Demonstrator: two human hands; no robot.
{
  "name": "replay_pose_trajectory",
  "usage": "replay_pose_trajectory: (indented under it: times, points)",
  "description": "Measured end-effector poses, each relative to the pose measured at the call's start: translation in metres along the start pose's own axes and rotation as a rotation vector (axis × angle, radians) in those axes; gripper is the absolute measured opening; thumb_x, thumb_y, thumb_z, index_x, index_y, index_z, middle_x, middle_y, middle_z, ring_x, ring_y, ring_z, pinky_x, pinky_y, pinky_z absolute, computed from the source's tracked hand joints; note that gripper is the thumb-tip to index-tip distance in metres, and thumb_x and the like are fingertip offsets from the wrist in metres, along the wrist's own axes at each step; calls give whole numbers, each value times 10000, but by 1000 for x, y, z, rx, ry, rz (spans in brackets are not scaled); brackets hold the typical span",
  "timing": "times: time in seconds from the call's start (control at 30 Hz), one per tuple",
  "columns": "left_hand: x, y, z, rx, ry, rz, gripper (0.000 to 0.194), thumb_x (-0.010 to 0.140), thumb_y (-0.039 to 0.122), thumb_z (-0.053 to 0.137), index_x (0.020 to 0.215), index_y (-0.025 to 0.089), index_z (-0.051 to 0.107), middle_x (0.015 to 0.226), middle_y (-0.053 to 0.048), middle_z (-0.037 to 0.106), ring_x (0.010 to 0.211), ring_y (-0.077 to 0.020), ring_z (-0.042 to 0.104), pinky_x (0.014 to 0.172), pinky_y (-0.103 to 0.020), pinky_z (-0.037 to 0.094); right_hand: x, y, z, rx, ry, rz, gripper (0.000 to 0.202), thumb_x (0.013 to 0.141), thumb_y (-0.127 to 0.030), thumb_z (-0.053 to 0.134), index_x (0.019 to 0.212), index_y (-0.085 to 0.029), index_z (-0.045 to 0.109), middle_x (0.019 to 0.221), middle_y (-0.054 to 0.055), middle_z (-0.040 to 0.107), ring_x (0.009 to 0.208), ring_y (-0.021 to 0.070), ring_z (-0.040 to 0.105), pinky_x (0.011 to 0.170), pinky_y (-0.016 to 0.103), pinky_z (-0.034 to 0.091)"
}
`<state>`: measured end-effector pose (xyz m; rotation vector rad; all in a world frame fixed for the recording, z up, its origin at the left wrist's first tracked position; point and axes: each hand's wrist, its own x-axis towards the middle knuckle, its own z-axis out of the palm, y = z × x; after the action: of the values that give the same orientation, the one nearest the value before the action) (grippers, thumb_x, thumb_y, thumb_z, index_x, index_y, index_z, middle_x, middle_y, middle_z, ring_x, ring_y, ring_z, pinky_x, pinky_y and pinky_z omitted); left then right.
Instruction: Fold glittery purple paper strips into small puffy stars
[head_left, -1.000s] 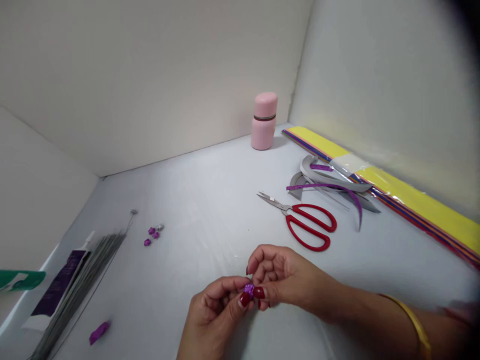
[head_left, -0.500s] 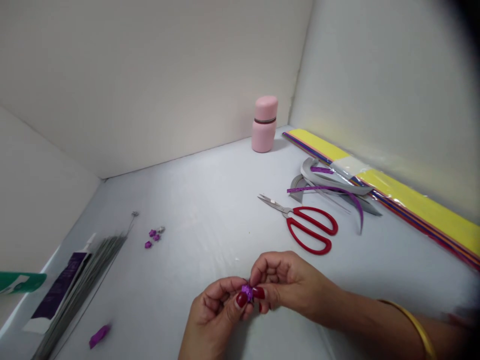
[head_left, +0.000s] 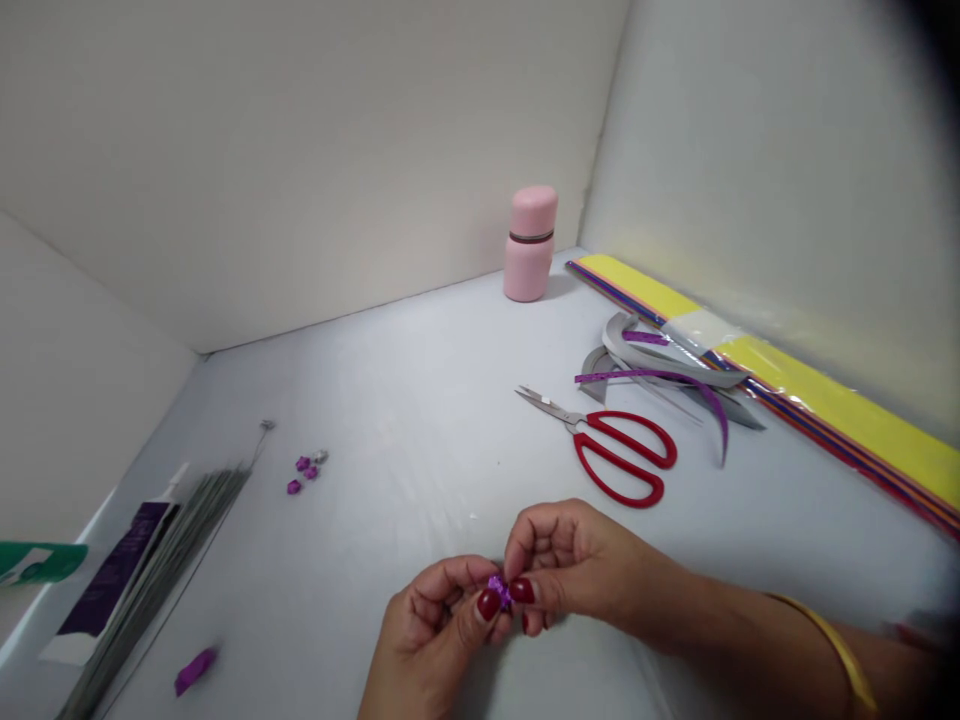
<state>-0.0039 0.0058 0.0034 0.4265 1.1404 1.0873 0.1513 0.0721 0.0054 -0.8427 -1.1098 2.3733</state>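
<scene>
So, we had a big white tabletop (head_left: 420, 400) to work on, and a long plastic-wrapped pack of coloured paper with yellow on top (head_left: 817, 398) lay well off to the right of our grip. Our right hand (head_left: 570, 560) and left hand (head_left: 431, 620) met low in the middle, thumbs and fingertips pinched narrow on one thing, nothing else in either that we could see. Way left of the grip sat a bundle of thin grey wires (head_left: 176, 560), no hand on it. Ahead and to the right, curled grey strips (head_left: 637, 350) and a thin purple strip (head_left: 709, 392) were heaped loose, so we'd say there was material left over. Red-handled metal scissors (head_left: 574, 420) lay nearer, just past our right hand, not in use.

As for progress: a flat folded purple piece (head_left: 195, 671) lay left of the grip, and farther ahead on that side were three tiny purple star-like bits (head_left: 293, 487) that looked done to us, plus a small silver one (head_left: 320, 456). The shiny crinkled purple piece (head_left: 496, 583) was right between our fingertips, mostly covered, probably not finished; we couldn't tell its full shape.
</scene>
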Motion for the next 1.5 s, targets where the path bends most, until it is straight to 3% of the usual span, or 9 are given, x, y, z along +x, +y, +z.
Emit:
replay_pose_trajectory:
  times: [0.4,0.97,1.2,1.5]
  points:
    - [-1,1,0,-6,-27,11,204,572,315,820,690,169,739,555,-6,686,544,-75,553,574,-162,405,0,1,-4,6,7,19,307,671,-210,742,899,-172,539,632,-41,636,512,86,605,472,175,385]
    - [-2,-2,2,-3,33,40,223,558,315,825,723,183,751,595,-27,707,587,-112,599,606,-198,440,-1,2,2,-12,97,-19,335,655,-263,756,882,-175,526,625,-40,629,500,80,584,473,177,380]
    - [0,-1,6,-61,33,-29,241,488,318,856,653,175,752,503,-3,680,478,-59,548,518,-152,397,-1,8,6,-2,103,-115,333,637,-287,773,828,-150,537,607,-42,594,509,75,564,516,208,424]
    - [2,-5,4,-18,18,21,228,540,333,833,673,167,750,505,-2,671,509,-67,552,538,-154,402,2,7,5,12,110,-36,354,621,-320,779,816,-155,533,570,-48,592,472,74,545,473,188,392]
